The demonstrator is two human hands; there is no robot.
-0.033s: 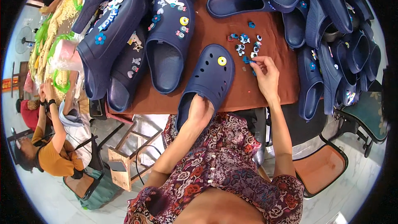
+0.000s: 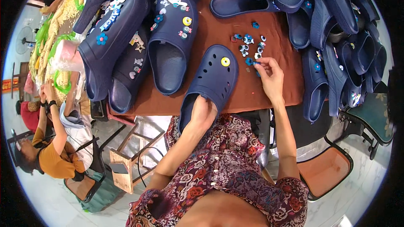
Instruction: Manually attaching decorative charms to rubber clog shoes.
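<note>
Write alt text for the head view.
A person's left hand is tucked inside a navy clog on a brown table, while the right hand picks among small charms. More navy clogs are piled around.

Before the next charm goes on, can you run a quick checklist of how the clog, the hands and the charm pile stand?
1. Navy foam clog steadied on the brown table: ok, the left hand is tucked into its heel opening.
2. Round yellow charm seated on the clog's upper: ok, it sits flat in a hole.
3. Right hand at the pile of small blue and white charms: ok, its fingers touch the pile's near edge.
4. A charm pinched in those fingers: cannot tell, too small.
5. Free holes on the upper: ok, several show open.
6. Finished navy clogs clear of the work: ok, apart to the left.
</note>
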